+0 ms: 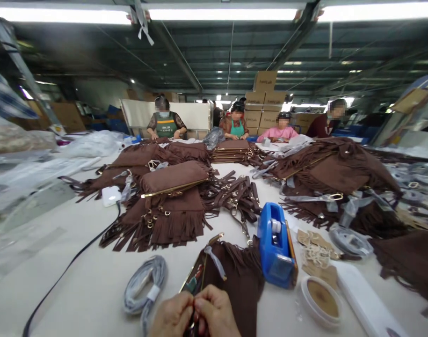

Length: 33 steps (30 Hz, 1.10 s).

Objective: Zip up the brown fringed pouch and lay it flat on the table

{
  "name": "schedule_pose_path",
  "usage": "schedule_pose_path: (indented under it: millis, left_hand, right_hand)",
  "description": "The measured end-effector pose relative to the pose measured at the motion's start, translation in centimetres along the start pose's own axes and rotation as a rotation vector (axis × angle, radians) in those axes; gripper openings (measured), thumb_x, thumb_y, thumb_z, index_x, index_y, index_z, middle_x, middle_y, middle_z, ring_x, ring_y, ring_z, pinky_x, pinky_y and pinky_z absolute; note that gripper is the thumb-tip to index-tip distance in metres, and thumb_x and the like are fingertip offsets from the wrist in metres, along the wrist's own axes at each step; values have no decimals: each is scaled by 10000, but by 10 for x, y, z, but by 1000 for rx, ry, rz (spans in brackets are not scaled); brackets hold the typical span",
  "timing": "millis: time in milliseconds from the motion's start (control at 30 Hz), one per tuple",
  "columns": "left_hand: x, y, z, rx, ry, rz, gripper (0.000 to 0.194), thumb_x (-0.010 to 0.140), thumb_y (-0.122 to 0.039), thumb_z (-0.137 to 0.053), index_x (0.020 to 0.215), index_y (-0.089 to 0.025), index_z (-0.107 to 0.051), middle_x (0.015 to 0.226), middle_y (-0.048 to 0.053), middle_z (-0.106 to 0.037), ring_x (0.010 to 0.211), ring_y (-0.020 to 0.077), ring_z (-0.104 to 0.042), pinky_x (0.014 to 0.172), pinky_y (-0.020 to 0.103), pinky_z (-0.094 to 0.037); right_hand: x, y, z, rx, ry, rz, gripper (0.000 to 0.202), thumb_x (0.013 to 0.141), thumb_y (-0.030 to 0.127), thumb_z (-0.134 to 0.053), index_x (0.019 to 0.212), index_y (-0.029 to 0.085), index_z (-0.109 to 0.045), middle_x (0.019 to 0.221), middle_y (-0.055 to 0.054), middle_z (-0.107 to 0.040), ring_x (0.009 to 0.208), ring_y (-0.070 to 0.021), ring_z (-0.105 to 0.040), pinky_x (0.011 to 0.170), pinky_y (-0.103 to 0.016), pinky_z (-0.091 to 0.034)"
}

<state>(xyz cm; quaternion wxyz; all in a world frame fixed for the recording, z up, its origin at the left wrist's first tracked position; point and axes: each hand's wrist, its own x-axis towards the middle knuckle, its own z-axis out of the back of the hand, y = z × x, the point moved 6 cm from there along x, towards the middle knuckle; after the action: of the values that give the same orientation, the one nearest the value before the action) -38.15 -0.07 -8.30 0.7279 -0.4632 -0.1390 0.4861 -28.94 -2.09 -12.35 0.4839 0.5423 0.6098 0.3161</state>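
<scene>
A brown fringed suede bag (235, 276) lies on the white table right in front of me, with its gold-edged opening turned to the left. My left hand (171, 316) and my right hand (217, 311) are pressed together at the near end of that opening, fingers pinched on the bag's metal hardware. What exactly sits between the fingertips is hidden. A wrapped grey strap bundle (143, 285) lies just left of my hands.
A blue tape dispenser (275, 245) stands right of the bag, with a round lid (321, 299), tags and string (317, 255) beyond it. Piles of brown fringed bags (171, 196) and straps (238, 194) cover the middle. A black cable (69, 267) runs at left. Several people work at the far end.
</scene>
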Motion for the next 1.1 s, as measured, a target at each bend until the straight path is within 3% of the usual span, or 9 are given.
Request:
schedule_pose_path:
  millis: [233, 300, 433, 500, 633, 767, 867, 967, 1100]
  left_hand:
    - [-10, -22, 21, 116, -44, 5, 193, 759, -319, -376, 701, -205, -520, 660, 9, -558, 662, 177, -523, 635, 265, -386]
    - [-16, -24, 46, 252, -166, -16, 259, 759, -387, -412, 872, -207, -560, 789, 33, -585, 738, 197, -542, 705, 291, -411]
    - [-22, -8, 98, 621, -567, 108, 533, 749, -468, -343, 1135, -131, -489, 1195, 159, -469, 1062, 325, -463, 871, 437, -388]
    - [-13, 11, 104, 668, -516, 249, 651, 733, -472, -338, 1252, -80, -376, 1272, 189, -408, 1137, 358, -408, 891, 470, -376]
    - [6, 30, 101, 607, -297, 376, 837, 672, -539, -432, 1305, -18, -263, 1201, 216, -455, 1126, 354, -430, 928, 425, -357]
    - [9, 19, 95, 667, -251, 335, 897, 631, -496, -517, 1347, -60, -201, 1140, 202, -465, 1082, 376, -446, 873, 445, -380]
    - [7, 11, 93, 708, -291, 331, 815, 642, -380, -500, 1346, -80, -218, 1051, 178, -492, 1023, 377, -475, 817, 443, -397]
    - [3, 7, 101, 523, -348, 374, 766, 626, -340, -498, 1306, -65, -276, 1011, 172, -517, 968, 354, -509, 799, 416, -400]
    - [-9, -9, 101, -346, -258, 300, 717, 628, -473, -544, 1250, -167, -362, 939, 82, -582, 849, 275, -563, 665, 321, -427]
  right_hand:
    - [-12, 16, 0, -119, 14, 66, 408, 718, 561, -494, 690, 155, -522, 416, 50, -424, 322, -70, -328, 340, -182, -261]
    - [-16, 29, 7, -249, -14, 165, 385, 800, 497, -446, 850, 136, -568, 542, -4, -524, 401, -108, -442, 389, -208, -344]
    - [-26, 78, 13, -820, -141, 632, 273, 877, 169, -349, 1010, 169, -588, 939, -98, -589, 825, -196, -568, 717, -298, -445]
    - [-25, 89, 2, -1139, -43, 742, 325, 842, 63, -343, 1017, 190, -586, 1031, -84, -577, 888, -200, -549, 756, -307, -428]
    - [-14, 90, -10, -1599, 250, 657, 328, 739, 32, -455, 1012, 186, -555, 1230, -71, -490, 838, -184, -558, 688, -301, -418]
    - [-8, 97, -4, -1691, 353, 625, 297, 652, 88, -552, 936, 174, -548, 1015, -63, -548, 782, -189, -557, 594, -279, -379]
    - [-13, 105, 4, -1620, 310, 804, 225, 638, 12, -476, 794, 166, -523, 850, -48, -533, 658, -159, -519, 504, -261, -320]
    - [-34, 112, 16, -1384, 185, 1073, 206, 696, -14, -385, 684, 179, -456, 747, -43, -491, 593, -146, -461, 504, -254, -324]
    - [-56, 112, 32, -1141, 23, 1138, 207, 748, -4, -358, 687, 191, -388, 746, -29, -458, 583, -123, -426, 512, -233, -330]
